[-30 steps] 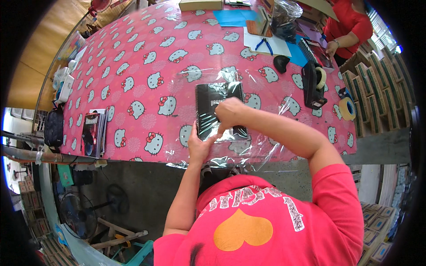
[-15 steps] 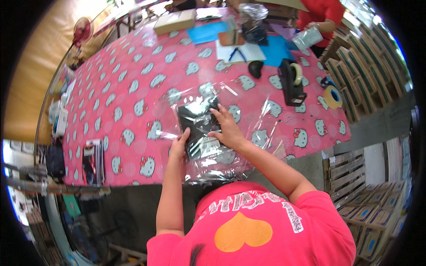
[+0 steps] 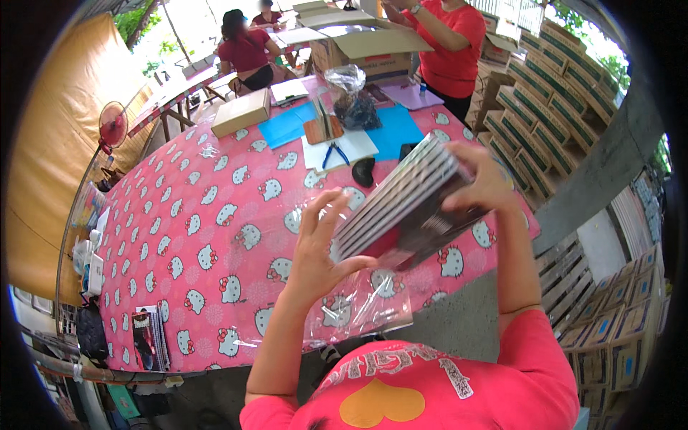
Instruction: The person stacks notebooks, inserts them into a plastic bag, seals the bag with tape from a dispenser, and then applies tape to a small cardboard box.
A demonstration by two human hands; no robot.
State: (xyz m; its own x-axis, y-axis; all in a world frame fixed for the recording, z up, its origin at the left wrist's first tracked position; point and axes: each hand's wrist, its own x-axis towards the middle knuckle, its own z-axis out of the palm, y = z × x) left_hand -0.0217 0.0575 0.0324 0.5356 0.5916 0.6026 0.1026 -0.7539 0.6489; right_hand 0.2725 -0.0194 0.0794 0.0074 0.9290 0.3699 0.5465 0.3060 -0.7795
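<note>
Raised since half a second ago, the right hand [image 3: 481, 180] grips the upper end of a tilted book stack [image 3: 403, 218]; the left hand [image 3: 315, 247], fingers spread wide, meets its lower end.

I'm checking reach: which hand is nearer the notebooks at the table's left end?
Left. The left hand is to the right of the notebooks; the right hand is farther right.

Fisheye view from the head, downward across the table [image 3: 190, 240].
</note>
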